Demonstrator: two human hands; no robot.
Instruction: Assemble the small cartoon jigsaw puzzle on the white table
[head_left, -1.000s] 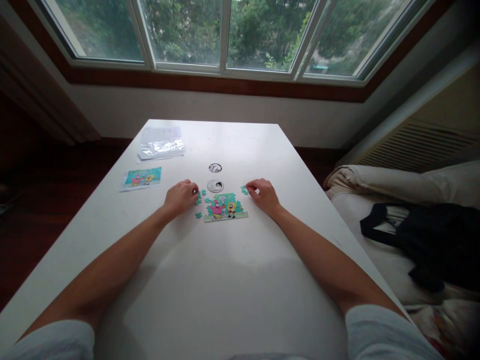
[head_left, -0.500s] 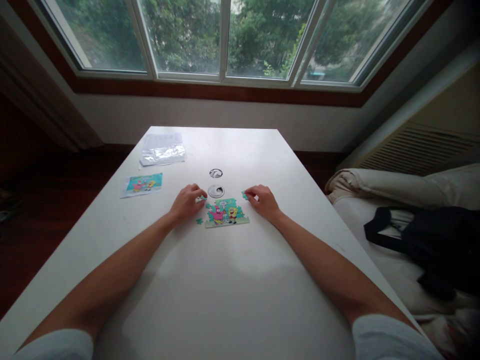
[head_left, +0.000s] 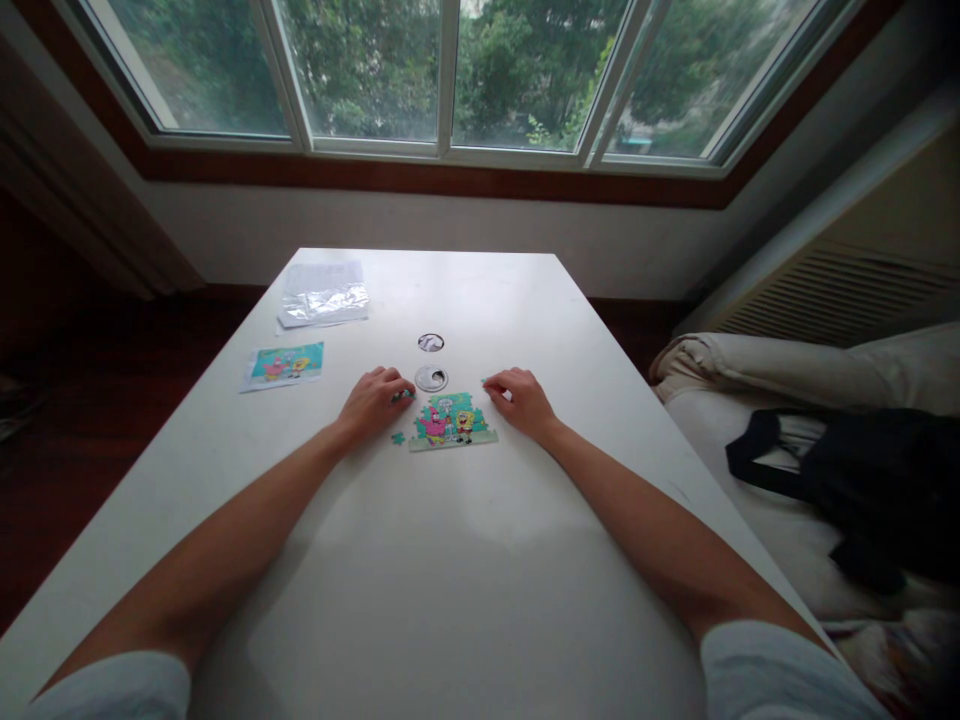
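A partly joined jigsaw puzzle (head_left: 452,424) with cartoon figures on a teal background lies flat on the white table, between my hands. My left hand (head_left: 375,402) rests at its upper left, fingers closed at the tips on a teal puzzle piece (head_left: 402,396) that is partly covered. Just below that hand, a loose puzzle piece (head_left: 397,438) lies apart from the joined part. On the puzzle's upper right, my right hand (head_left: 520,400) is pinched, and a sliver of teal, like a puzzle piece, shows at its fingertips.
Beyond the puzzle lie two round grey-and-white discs (head_left: 431,378). A printed picture card (head_left: 288,367) and a clear plastic bag (head_left: 326,294) with paper lie at the left of the table (head_left: 480,580). On the right, a dark bag (head_left: 885,490) rests on a pale sofa.
The piece in my right fingers is now mostly hidden by them. A small piece beside my left fingertips no longer shows separately there. Both hands have barely moved; the view tilts slightly.
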